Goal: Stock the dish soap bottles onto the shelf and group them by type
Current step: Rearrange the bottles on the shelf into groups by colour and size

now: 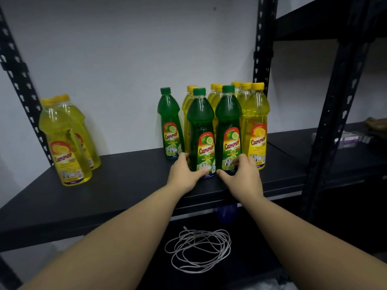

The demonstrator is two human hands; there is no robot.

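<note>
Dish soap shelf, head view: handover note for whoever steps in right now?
Left hand grips the base of the front-left green bottle; right hand grips the front-right green bottle, both standing on the shelf.
A third green bottle stands just left. The main yellow group sits behind and right of the greens.
Two yellow bottles stand apart at far left.
Left: join the stray yellows to their group, keep greens together.
</note>
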